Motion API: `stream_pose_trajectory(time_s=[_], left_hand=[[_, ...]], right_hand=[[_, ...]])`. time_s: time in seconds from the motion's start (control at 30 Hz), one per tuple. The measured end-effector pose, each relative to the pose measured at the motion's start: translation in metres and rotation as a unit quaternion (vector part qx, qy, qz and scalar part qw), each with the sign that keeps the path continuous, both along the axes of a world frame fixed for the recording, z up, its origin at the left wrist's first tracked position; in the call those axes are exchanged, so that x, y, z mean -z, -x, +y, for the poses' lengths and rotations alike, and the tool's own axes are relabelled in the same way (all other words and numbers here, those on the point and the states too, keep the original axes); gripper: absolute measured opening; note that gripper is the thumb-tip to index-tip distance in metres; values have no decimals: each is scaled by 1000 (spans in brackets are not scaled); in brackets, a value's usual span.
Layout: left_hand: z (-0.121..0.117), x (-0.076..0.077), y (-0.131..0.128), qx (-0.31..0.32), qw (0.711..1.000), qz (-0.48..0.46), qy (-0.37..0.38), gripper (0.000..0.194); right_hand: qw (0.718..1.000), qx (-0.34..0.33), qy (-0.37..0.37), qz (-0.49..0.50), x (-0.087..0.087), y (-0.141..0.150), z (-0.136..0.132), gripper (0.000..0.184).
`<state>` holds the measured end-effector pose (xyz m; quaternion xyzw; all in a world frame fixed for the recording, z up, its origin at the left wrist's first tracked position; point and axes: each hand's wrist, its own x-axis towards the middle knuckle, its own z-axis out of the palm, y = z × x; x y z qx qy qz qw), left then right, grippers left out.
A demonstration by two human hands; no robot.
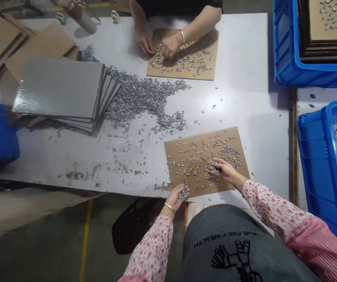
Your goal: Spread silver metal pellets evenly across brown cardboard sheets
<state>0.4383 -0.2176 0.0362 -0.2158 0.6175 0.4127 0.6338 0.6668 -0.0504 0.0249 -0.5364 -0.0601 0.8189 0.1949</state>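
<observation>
A brown cardboard sheet (186, 184) lies at the near edge of the table, scattered with small silvery oblong metal pieces (230, 152). My left hand (176, 197) is at the sheet's lower left corner, palm up, its cupped fingers holding a small handful of the pieces. Over the right part of the sheet, my right hand (227, 170) is curled around another handful, darker in the shadow of the fingers. Pieces on the sheet lie at mixed angles, denser toward the upper right.
A large heap of metal pieces (139, 96) spreads across the table. Left of it stand stacked grey-topped boards (59, 88) and cardboard sheets (42, 47). Opposite, a co-worker's hands (171, 46) work over another cardboard sheet (209, 72). Blue crates (312, 74) stand on the right.
</observation>
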Motion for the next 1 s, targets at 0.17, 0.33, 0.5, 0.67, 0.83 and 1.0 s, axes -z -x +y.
stream_pose_trajectory(time_s=[0.17, 0.33, 0.5, 0.67, 0.83, 1.0], left_hand=[[11, -2, 13, -18, 999, 11, -35, 22], [51, 6, 36, -43, 995, 24, -89, 29], [99, 22, 62, -88, 987, 42, -125, 26], [112, 25, 71, -99, 987, 9, -129, 8], [85, 15, 49, -60, 989, -25, -132, 17], [53, 9, 10, 23, 994, -1, -108, 19]], right_hand=[[999, -13, -31, 19, 6, 58, 20, 37], [998, -34, -48, -8, 0, 112, 39, 38], [998, -33, -57, -18, -15, 128, 49, 39], [999, 6, -41, -11, -20, 92, 62, 34], [990, 102, -63, -77, -12, 27, 84, 36], [973, 129, -90, -169, -2, -31, 97, 38]])
